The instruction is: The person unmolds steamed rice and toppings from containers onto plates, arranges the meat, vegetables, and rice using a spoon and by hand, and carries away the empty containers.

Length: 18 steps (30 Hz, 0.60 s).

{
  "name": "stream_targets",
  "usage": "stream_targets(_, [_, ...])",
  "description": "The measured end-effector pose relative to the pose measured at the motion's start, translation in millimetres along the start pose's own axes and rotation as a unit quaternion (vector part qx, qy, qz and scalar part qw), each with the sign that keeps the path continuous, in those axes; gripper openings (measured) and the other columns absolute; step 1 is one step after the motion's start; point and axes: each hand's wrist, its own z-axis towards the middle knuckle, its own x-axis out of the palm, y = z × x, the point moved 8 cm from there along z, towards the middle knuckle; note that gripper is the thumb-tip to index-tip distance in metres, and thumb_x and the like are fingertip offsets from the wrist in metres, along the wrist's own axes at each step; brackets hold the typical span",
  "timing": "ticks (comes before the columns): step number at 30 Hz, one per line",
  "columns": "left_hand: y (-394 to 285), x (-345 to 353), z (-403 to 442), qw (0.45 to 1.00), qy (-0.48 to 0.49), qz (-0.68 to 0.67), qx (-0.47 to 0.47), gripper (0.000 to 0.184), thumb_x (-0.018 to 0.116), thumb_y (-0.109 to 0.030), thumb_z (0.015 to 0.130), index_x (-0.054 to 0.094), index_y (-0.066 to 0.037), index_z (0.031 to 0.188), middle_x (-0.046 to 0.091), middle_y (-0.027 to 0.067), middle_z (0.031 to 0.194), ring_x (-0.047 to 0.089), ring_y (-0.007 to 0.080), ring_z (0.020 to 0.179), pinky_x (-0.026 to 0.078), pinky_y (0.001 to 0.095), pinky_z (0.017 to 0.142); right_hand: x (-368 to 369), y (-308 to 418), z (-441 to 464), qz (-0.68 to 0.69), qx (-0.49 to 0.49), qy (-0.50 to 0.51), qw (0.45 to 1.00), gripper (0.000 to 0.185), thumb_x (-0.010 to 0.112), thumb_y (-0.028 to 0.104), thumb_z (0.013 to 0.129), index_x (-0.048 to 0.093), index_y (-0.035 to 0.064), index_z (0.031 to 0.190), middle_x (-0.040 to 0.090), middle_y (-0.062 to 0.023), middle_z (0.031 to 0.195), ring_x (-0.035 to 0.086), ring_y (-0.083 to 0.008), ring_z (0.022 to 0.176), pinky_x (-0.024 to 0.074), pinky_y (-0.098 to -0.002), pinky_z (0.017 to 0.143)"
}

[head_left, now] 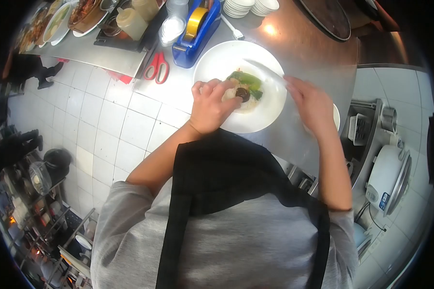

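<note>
A large white plate (210, 58) lies in front of me on the steel counter. On it are green leafy vegetables (246, 78), a dark round piece of food (243, 94) and pale food beneath. My left hand (211, 103) is over the plate's left side, fingers spread and bent, the thumb at the dark piece; its fingertips are partly hidden. My right hand (312, 101), at the plate's right rim, is closed around one end of a long, pale, blade-shaped utensil (265, 71). The utensil's free end reaches over the plate beyond the greens.
Beyond the plate are a blue tape dispenser (190, 41), red-handled scissors (156, 68) and stacked white dishes (238, 7). Squeeze bottles (131, 24) stand at upper left. A white bowl-like rim (336, 116) shows behind my right wrist. At right sits a rice cooker (386, 176).
</note>
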Motion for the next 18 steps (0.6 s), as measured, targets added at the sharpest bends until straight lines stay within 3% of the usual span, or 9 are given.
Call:
stream_targets(5, [17, -26, -5, 0.999, -0.005, -0.017, -0.044, 0.023, 0.077, -0.023, 0.067, 0.070, -0.023, 0.089, 0.055, 0.0042, 0.110, 0.047, 0.0256, 0.103, 0.031, 0.0419, 0.088, 15, 10, 83, -0.177, -0.079, 0.135, 0.972, 0.023, 0.053, 0.023, 0.090, 0.069, 0.0176, 0.107, 0.067, -0.0115, 0.089, 0.064, -0.0307, 0.083, 0.0502, -0.0420, 0.072])
stream_targets(8, [40, -51, -17, 0.996, -0.012, 0.005, -0.083, 0.025, 0.077, -0.021, 0.067, 0.070, -0.021, 0.090, 0.055, 0.0059, 0.110, 0.047, 0.0273, 0.105, 0.031, 0.0411, 0.090, 16, 8, 110, -0.199, -0.105, 0.200, 0.954, 0.023, 0.054, 0.023, 0.090, 0.069, 0.0172, 0.107, 0.068, -0.0106, 0.093, 0.064, -0.0303, 0.086, 0.0504, -0.0412, 0.075])
stream_targets(11, [62, -69, -38, 0.989, -0.006, 0.021, -0.148, 0.027, 0.078, -0.017, 0.066, 0.070, -0.019, 0.092, 0.052, 0.0070, 0.111, 0.045, 0.0292, 0.108, 0.033, 0.0416, 0.091, 4, 14, 116, -0.105, -0.172, 0.172, 0.964, 0.027, 0.060, 0.019, 0.085, 0.068, 0.0154, 0.110, 0.068, -0.0118, 0.092, 0.063, -0.0328, 0.087, 0.0501, -0.0421, 0.076])
stream_targets(14, [76, -78, -60, 0.981, 0.005, 0.033, -0.190, 0.026, 0.078, -0.014, 0.066, 0.069, -0.017, 0.090, 0.051, 0.0075, 0.112, 0.044, 0.0302, 0.109, 0.034, 0.0422, 0.092, 13, 10, 129, -0.087, -0.166, 0.248, 0.950, 0.030, 0.062, 0.017, 0.084, 0.067, 0.0165, 0.113, 0.068, -0.0094, 0.096, 0.063, -0.0314, 0.088, 0.0498, -0.0414, 0.076])
stream_targets(18, [87, -76, -68, 0.977, 0.023, 0.004, -0.212, 0.022, 0.076, -0.012, 0.068, 0.068, -0.016, 0.088, 0.051, 0.0078, 0.113, 0.044, 0.0303, 0.109, 0.033, 0.0416, 0.092, 26, 30, 135, -0.201, -0.122, 0.272, 0.933, 0.029, 0.057, 0.017, 0.087, 0.067, 0.0215, 0.114, 0.067, -0.0079, 0.093, 0.063, -0.0290, 0.085, 0.0491, -0.0415, 0.076])
